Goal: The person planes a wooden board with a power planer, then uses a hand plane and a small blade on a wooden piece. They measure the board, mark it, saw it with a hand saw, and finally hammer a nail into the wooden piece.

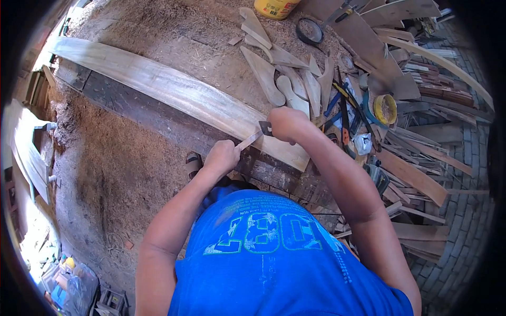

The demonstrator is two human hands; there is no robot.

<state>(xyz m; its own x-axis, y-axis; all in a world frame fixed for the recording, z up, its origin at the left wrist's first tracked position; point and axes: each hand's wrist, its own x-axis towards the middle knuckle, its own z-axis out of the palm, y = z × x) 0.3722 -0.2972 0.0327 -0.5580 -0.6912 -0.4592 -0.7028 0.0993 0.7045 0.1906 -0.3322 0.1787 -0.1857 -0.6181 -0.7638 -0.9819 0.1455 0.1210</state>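
Observation:
My left hand (222,157) is closed around one end of a narrow pale strip (249,141). The strip slants up to the right, and its far end meets a small dark tool (265,128) with an opening in it. Fingers curled, my right hand (288,125) grips that tool; its exact kind I cannot make out. Both hands are over the near end of a long pale wooden board (174,81), which lies on a dark, worn bench (124,105).
Several shaped wood pieces (263,73) lie beyond the board. To the right are hand tools (345,113), a yellow tub (385,109) and stacked offcuts (411,176). A yellow bucket (276,7) stands at the top. Shavings (116,158) cover the ground.

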